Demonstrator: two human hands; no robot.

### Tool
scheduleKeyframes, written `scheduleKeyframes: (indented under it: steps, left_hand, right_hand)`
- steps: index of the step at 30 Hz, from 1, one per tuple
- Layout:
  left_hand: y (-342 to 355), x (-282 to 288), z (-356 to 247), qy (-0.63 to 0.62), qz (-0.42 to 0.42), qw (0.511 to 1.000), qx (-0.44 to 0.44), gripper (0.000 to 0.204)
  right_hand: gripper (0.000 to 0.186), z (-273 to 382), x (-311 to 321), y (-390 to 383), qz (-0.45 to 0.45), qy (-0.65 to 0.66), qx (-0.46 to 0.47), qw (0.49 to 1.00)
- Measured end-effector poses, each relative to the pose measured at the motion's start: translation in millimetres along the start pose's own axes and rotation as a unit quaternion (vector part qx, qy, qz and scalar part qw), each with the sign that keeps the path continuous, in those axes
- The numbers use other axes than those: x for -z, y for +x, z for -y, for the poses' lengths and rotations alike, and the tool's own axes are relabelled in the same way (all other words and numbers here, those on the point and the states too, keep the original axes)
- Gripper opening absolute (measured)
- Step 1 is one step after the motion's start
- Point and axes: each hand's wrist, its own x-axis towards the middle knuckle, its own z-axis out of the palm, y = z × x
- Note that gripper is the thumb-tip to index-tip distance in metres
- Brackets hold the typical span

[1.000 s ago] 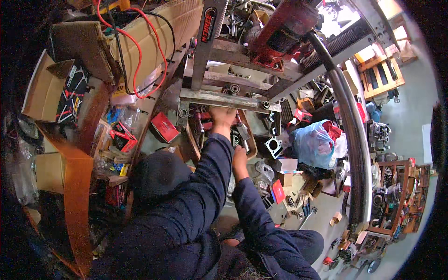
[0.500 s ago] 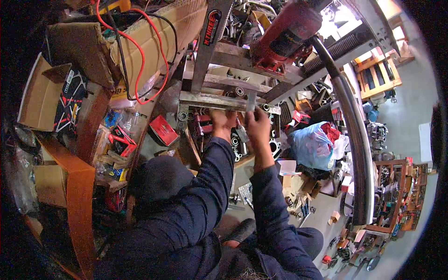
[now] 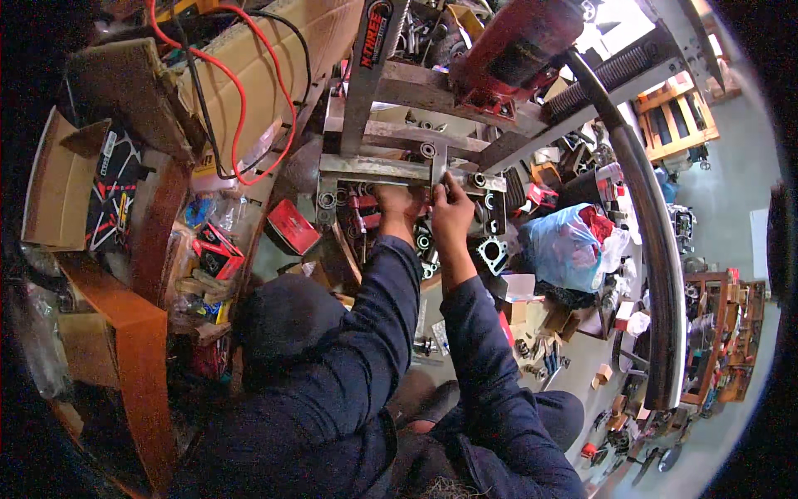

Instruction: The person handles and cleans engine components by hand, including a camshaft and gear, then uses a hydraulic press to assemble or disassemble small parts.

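Observation:
My right hand (image 3: 451, 218) pinches a short flat metal bar (image 3: 438, 164) between thumb and fingers. That bar stands across the front crossbar (image 3: 378, 169) of a steel press frame, with its upper end beside a small ring-shaped bearing (image 3: 428, 150). Close by on the left, my left hand (image 3: 399, 205) reaches up under the same crossbar. Its fingertips are hidden there, so whether it grips anything does not show. Above both hands, a red bottle jack (image 3: 515, 58) sits on a higher beam of the frame.
A long dark pipe handle (image 3: 644, 224) slants down from the jack on the right. A red box (image 3: 293, 227) lies left of my hands; a blue plastic bag (image 3: 565, 249) lies to the right. Cardboard boxes (image 3: 258, 83) and a looped red cable (image 3: 241, 62) are at upper left.
My right hand has moved the flat metal bar leftward along the crossbar, up beside the bearing. My left hand stays near the same place under the crossbar. The whole view has shifted slightly.

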Motion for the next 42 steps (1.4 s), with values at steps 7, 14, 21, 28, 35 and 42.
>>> scheduleKeyframes:
  steps: [7, 14, 21, 28, 35, 42]
  left_hand:
    - [-9, -7, -3, 0.029, -0.02, 0.999, 0.017, 0.05]
    - [8, 1, -1, 0.072, -0.006, 0.997, 0.01, 0.053]
    - [-4, 2, 3, -0.115, 0.035, 0.99, 0.072, 0.047]
    - [4, 4, -1, 0.056, 0.034, 0.998, 0.015, 0.055]
    - [-34, -26, -5, 0.4, 0.019, 0.916, 0.024, 0.05]
    - [-20, -18, -6, -0.01, 0.022, 0.994, 0.109, 0.063]
  right_hand:
    - [0.043, -3, -2, 18, 0.078, 0.011, -0.053, 0.995]
    - [0.05, 4, 27, 7, 0.147, 0.018, 0.002, 0.989]
    - [0.027, -76, 105, -18, 0.169, -0.235, -0.15, 0.945]
    - [0.029, -128, 87, -63, 0.379, -0.379, -0.137, 0.833]
    - [0.037, -134, 71, -69, 0.296, -0.391, -0.01, 0.871]
    - [0.026, -105, 65, -55, 0.004, -0.353, 0.086, 0.932]
